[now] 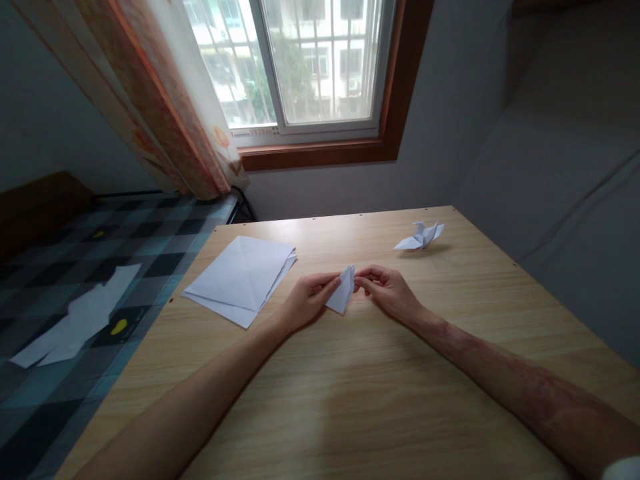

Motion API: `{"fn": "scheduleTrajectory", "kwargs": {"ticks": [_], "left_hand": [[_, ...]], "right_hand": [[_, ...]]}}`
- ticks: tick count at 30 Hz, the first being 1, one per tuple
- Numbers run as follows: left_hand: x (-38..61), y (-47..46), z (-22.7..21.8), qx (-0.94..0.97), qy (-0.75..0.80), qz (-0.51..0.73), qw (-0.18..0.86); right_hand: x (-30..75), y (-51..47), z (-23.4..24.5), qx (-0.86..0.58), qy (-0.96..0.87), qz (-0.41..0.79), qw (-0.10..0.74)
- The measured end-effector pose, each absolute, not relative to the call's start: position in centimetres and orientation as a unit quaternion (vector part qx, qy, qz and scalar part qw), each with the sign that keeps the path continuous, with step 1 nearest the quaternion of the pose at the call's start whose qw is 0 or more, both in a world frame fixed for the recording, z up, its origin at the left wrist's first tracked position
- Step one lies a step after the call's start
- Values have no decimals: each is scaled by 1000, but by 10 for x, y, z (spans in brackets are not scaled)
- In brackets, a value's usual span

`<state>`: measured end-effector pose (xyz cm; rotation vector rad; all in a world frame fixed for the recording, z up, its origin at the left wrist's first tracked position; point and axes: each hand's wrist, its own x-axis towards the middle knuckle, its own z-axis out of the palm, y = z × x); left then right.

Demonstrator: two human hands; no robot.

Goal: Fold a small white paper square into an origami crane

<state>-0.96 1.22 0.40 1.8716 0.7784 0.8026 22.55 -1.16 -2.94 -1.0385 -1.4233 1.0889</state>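
A small piece of folded white paper (pixel 343 293) is held up over the middle of the table, its narrow tip pointing away from me. My left hand (pixel 311 298) pinches it from the left, thumb lying on its face. At its right edge, the bent fingers of my right hand (pixel 384 288) close on the paper near the upper part. Farther back to the right stands a finished-looking white paper crane (pixel 421 237). Left of my hands lie several square white sheets (pixel 240 273) with crease lines, stacked unevenly.
The pale wooden table (pixel 320 413) reaches toward a wall below a barred window (pixel 320 63). On the left is a bed with a checked cover (pixel 165 267), holding white paper scraps (pixel 87 317). An orange patterned curtain (pixel 165 100) hangs beside the window.
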Motion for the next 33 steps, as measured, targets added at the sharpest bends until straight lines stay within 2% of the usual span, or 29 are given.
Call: {"fn": "scheduleTrajectory", "kwargs": {"ticks": [7,16,26,33], "left_hand": [[-9,12,6,780,302,312,451],[-10,15,5,856,284,261,343],[-14,21,-16,743,331,336,474],[-14,20,-16,736,335,338,481]], "right_hand": [[225,-11,-31,-411,-586,481,506],[224,-9,-38,-386,-599,488,504],[224,-12,-31,-398,-612,478,488],[225,-13,-28,-379,-638,471,478]]}}
